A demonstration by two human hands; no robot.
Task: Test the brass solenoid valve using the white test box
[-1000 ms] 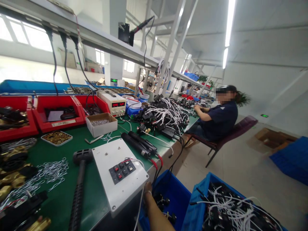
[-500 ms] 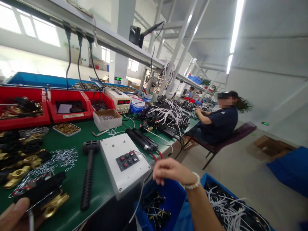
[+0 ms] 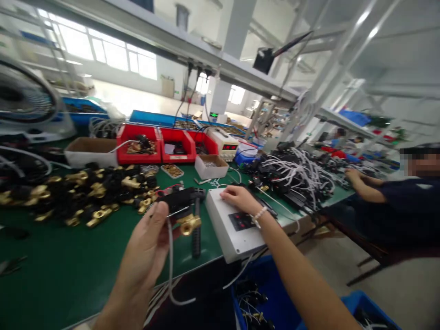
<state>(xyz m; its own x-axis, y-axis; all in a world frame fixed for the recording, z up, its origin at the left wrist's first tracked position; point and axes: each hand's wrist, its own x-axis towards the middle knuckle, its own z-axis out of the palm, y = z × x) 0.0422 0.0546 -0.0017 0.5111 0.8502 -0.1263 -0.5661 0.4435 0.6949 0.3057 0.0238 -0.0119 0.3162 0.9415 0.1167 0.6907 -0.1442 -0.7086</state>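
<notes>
The left hand (image 3: 147, 250) is raised above the green surface (image 3: 68, 266), its grip pinching a black part with a brass fitting (image 3: 184, 208) (a grey wire (image 3: 171, 270) trails down from it); the right hand (image 3: 237, 198) lies with fingers loosely spread on the white switch box (image 3: 227, 229), touching its top; a black mallet (image 3: 196, 229) lies between; brass fittings (image 3: 85, 192) are heaped beyond; a seated co-worker (image 3: 395, 201) sits right.

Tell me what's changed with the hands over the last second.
The right hand came up from the blue bin onto the white switch box. The left hand rose into view, lifting the black and brass valve part with its wire. The black mallet stayed on the green table.
</notes>
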